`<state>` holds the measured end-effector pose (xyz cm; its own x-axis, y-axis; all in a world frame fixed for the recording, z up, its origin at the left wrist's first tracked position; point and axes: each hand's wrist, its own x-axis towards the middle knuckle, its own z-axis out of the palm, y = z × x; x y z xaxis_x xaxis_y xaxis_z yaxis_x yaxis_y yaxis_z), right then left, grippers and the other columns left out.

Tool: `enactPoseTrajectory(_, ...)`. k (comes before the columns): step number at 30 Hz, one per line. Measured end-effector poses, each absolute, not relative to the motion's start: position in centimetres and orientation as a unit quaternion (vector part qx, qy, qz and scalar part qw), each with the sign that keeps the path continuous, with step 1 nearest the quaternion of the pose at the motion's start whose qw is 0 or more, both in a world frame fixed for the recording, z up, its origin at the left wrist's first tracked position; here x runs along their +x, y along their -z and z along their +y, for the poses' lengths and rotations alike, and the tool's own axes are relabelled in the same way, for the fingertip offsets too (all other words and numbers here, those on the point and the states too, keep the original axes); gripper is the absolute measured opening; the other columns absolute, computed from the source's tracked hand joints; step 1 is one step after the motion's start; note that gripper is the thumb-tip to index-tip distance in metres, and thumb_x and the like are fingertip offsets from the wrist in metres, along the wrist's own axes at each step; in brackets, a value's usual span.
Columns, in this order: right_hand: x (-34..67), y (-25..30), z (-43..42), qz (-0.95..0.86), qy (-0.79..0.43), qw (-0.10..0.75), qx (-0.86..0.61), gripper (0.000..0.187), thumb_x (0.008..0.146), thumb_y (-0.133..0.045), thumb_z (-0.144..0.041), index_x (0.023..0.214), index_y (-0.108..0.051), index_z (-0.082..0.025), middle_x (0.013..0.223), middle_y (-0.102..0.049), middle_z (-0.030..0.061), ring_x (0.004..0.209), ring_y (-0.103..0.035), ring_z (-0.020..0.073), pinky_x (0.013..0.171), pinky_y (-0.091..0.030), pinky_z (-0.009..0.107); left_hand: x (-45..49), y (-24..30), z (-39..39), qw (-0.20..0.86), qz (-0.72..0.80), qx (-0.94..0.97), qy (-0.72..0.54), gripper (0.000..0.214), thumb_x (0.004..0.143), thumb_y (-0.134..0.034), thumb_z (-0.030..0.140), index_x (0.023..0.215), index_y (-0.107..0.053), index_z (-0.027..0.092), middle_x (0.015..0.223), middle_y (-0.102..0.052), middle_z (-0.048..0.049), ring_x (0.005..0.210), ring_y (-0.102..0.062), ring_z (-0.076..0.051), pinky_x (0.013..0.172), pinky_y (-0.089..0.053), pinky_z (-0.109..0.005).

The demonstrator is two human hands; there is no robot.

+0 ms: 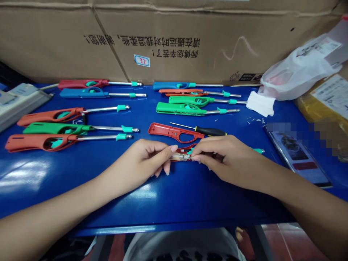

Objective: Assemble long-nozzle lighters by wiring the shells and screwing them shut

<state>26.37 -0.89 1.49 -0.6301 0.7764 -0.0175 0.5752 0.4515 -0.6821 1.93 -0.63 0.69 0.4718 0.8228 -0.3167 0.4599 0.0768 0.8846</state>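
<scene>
Between thumb and fingers, my left hand (148, 157) grips a clear plastic fuel tank (178, 157) of a lighter. My right hand (231, 156) is closed in a pinch at the tank's right end; whatever its fingertips hold is too small to make out. Behind and beneath the fingers lies an opened red lighter half (185, 149), largely covered by the hands, with a teal tip (258, 150) showing past my right hand. Just beyond it are a loose red handle shell (163, 130) and a black-handled screwdriver (209, 131).
Several long-necked lighters lie in groups at left, such as an orange one (40, 143), and at the back, such as a green one (176, 108). A phone (299, 159), small pins (254, 119), white tissue (260, 104) and plastic bag (296, 76) sit right. A cardboard box (168, 21) stands behind.
</scene>
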Motion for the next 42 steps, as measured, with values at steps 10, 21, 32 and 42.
enactPoseTrajectory(10, 26.37, -1.30, -0.87, -0.839, -0.339, 0.146, -0.400, 0.021, 0.099, -0.052, -0.014, 0.094, -0.072, -0.020, 0.095, -0.078, -0.0007, 0.086, -0.066, 0.0139, 0.079, -0.047, 0.029, 1.80, -0.59, -0.72, 0.546, 0.491, 0.659, -0.163, 0.053, 0.101, -0.053, 0.053, 0.066, -0.067, 0.016, 0.053, -0.057, 0.0015, 0.048, -0.048, -0.007, 0.050, -0.037, -0.017)
enactPoseTrajectory(21, 26.26, -1.22, -0.72, -0.840, -0.342, 0.148, -0.395, 0.021, 0.098, -0.052, -0.013, 0.094, -0.071, -0.021, 0.092, -0.077, -0.0002, 0.082, -0.063, 0.0144, 0.075, -0.045, 0.030, 2.01, -0.67, -0.75, 0.542, 0.492, 0.661, -0.164, 0.053, 0.101, -0.053, 0.052, 0.064, -0.067, 0.017, 0.051, -0.055, 0.0025, 0.048, -0.048, -0.007, 0.049, -0.036, -0.018)
enactPoseTrajectory(32, 26.19, -0.95, -0.81, -0.845, -0.336, 0.151, -0.388, 0.021, 0.099, -0.052, -0.014, 0.095, -0.072, -0.020, 0.092, -0.076, 0.0012, 0.083, -0.063, 0.0148, 0.077, -0.045, 0.030, 2.01, -0.71, -0.86, 0.534, 0.490, 0.670, -0.164, 0.052, 0.101, -0.053, 0.051, 0.063, -0.066, 0.017, 0.049, -0.052, 0.0036, 0.047, -0.047, -0.008, 0.048, -0.035, -0.018)
enactPoseTrajectory(42, 26.05, -0.99, -0.78, -0.843, -0.337, 0.153, -0.391, 0.022, 0.099, -0.053, -0.014, 0.092, -0.072, -0.021, 0.090, -0.076, 0.0016, 0.081, -0.064, 0.0155, 0.075, -0.046, 0.030, 2.05, -0.65, -0.84, 0.519, 0.489, 0.682, -0.165, 0.052, 0.101, -0.053, 0.051, 0.063, -0.066, 0.018, 0.048, -0.052, 0.0036, 0.046, -0.047, -0.008, 0.048, -0.036, -0.019)
